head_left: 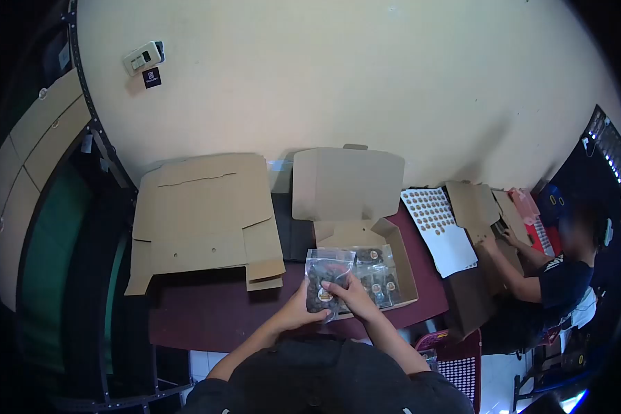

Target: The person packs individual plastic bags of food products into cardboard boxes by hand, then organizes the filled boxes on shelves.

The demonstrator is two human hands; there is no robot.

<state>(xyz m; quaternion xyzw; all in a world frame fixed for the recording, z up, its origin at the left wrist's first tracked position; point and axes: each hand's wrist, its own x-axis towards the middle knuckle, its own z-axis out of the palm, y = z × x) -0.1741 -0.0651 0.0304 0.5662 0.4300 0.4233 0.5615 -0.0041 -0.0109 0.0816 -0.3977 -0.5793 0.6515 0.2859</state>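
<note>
Between my two hands is a clear zip pouch with dark contents and a round sticker low on its front. My left hand grips the pouch along its lower left side. My right hand closes on its right side, the thumb lying across the front near the sticker. Just behind and to the right, an open cardboard box holds several similar pouches with round stickers. The box lid stands raised against the wall. My hands partly cover the box's near left corner.
Flattened cardboard boxes lie at the left of the dark red table. A sheet of round stickers lies right of the open box. Farther right, a seated person handles another cardboard box. A red plastic basket stands below.
</note>
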